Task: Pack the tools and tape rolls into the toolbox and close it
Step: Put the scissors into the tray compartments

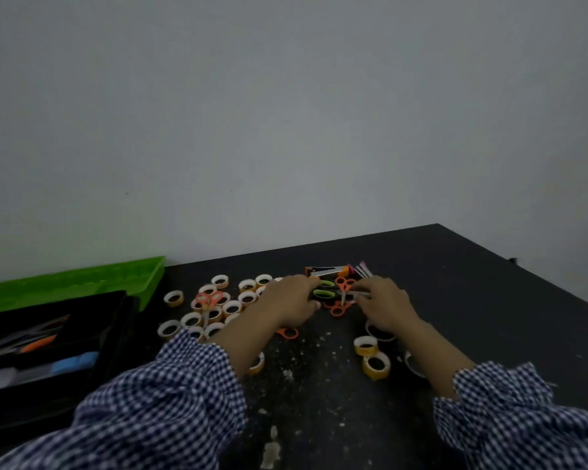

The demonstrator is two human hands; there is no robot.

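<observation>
One green scissors [331,293], tips prob. rightward, in left hand [287,300].

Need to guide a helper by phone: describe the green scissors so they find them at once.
Start on the black table, right of the toolbox. Between the left hand and right hand lie the green-handled scissors, handles gripped by the left, blades pinched by the right. The neighbouring scissors all have orange handles; only these are green.

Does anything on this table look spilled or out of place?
Yes. Pale crumbs and flakes lie strewn over the black table between the left sleeve and the right sleeve, toward the near edge. They look like debris.
</observation>
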